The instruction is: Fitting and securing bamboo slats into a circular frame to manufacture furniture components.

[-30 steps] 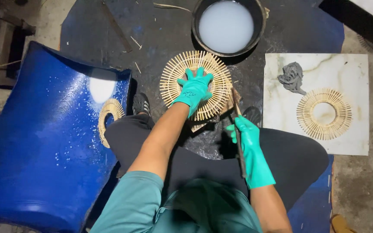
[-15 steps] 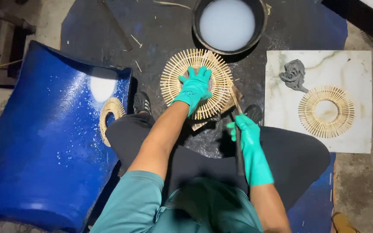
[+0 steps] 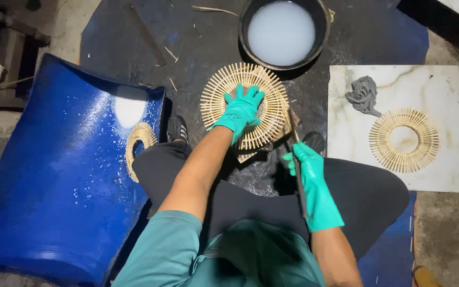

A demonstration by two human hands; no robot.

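Here — left hand [image 3: 241,110] flat on bamboo ring [image 3: 216,98]

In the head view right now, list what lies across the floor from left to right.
Blue curved plastic sheet → small woven ring → left hand pressing the round stick disc → right hand holding a thin tool → grey rag → stick ring on the marble slab.

right hand [image 3: 306,162] lifted tool [image 3: 296,154] slightly
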